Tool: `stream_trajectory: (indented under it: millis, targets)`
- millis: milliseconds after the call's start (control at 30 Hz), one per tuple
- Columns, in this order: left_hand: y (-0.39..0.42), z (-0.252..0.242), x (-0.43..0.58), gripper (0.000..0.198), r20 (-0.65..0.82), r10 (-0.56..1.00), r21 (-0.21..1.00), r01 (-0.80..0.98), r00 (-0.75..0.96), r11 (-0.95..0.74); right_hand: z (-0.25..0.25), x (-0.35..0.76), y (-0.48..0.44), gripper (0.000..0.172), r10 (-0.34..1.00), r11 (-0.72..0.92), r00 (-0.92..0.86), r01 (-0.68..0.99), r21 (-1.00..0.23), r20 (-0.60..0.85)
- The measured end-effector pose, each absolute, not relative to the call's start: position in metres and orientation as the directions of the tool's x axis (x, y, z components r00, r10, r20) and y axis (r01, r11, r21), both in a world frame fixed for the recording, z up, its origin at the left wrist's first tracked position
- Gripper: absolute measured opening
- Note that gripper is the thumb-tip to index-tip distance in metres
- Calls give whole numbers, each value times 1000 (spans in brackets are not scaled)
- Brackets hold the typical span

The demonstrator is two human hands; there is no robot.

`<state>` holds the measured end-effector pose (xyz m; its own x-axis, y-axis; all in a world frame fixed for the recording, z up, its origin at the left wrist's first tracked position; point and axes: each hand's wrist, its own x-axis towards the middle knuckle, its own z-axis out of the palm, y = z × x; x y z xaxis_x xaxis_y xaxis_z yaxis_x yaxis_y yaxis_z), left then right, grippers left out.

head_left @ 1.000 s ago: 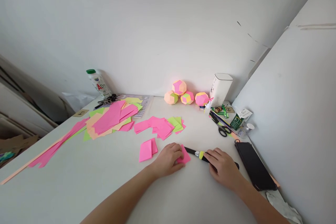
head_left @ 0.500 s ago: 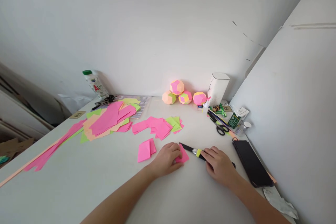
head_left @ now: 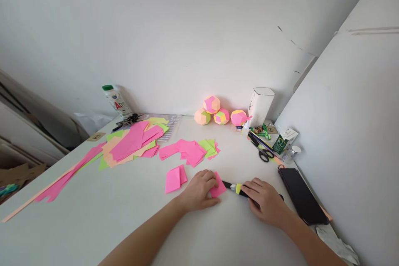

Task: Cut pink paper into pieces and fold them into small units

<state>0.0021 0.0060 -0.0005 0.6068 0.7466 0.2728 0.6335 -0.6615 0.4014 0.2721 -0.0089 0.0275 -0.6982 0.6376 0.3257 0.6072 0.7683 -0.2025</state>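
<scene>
Pink paper (head_left: 218, 188) lay on the white table (head_left: 124, 212), right between your hands. Your right hand (head_left: 263, 199) was wrapped around the knife (head_left: 238, 189), and your left hand (head_left: 198, 190) was curled down over the sheet's left side, holding it, fingertips partly hidden. The blade (head_left: 227, 184) met the right edge with its tip out of sight, so no clue whether it sat in a fold or underneath. Imo this step called for a low, flat blade, light pressure, and left fingers tucked well off its line.
</scene>
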Motion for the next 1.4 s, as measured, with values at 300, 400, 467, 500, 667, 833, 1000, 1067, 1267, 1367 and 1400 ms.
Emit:
stream_trajectory:
  millis: [300, 400, 467, 500, 667, 833, 1000, 1067, 1267, 1367, 1400]
  targets:
    - [6, -4, -1, 33, 342, 698, 421, 561, 630, -713, 25, 275, -9, 39, 617, 785, -704, 581, -216, 352]
    - [6, -2, -1, 26, 362, 702, 420, 565, 613, -710, 25, 275, -9, 38, 619, 782, -695, 586, -212, 366]
    - [6, -1, -1, 17, 382, 704, 419, 567, 599, -710, 26, 275, -9, 38, 624, 778, -687, 590, -214, 373]
    - [6, -1, -1, 12, 394, 701, 415, 565, 594, -713, 27, 275, -9, 38, 627, 775, -684, 593, -218, 373]
    - [11, -5, -2, 20, 466, 695, 338, 615, 548, -712, 30, 275, -10, 39, 643, 764, -683, 600, -236, 345]
    - [17, -10, -9, 18, 494, 761, 357, 700, 420, -618, 30, 275, -11, 40, 645, 763, -685, 601, -238, 339]
    - [16, -9, -10, 23, 461, 740, 349, 666, 491, -659, 28, 276, -10, 39, 634, 770, -685, 600, -217, 359]
    - [15, -8, -9, 22, 454, 743, 358, 663, 491, -657, 27, 276, -10, 39, 631, 771, -675, 600, -213, 382]
    - [18, -10, -8, 19, 491, 748, 356, 681, 446, -640, 25, 277, -10, 38, 633, 767, -665, 606, -210, 395]
    - [18, -12, -11, 24, 558, 762, 357, 734, 329, -578, 26, 277, -10, 40, 638, 767, -680, 606, -212, 362]
    - [18, -12, -13, 25, 588, 766, 375, 752, 258, -542, 27, 277, -10, 40, 640, 766, -682, 607, -213, 354]
